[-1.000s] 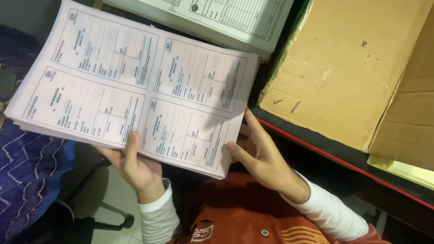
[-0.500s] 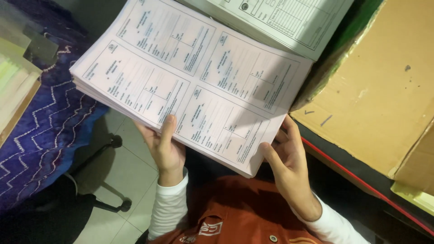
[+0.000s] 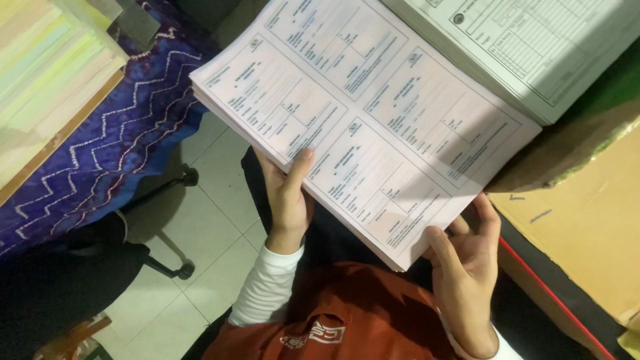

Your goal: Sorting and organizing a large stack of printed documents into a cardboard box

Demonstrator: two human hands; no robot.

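Head view: thick stack of pink forms [image 3: 363, 127] held in air above lap, clear of worktop. Left hand [image 3: 288, 200] under near edge, thumb on top sheet, grip clamped on stack so sheets stay squared. Right hand [image 3: 467, 247] cups near right corner, thumb on edge, bearing weight. White forms pile [image 3: 533, 47] lies past far edge; cardboard box [image 3: 587, 213] at right.
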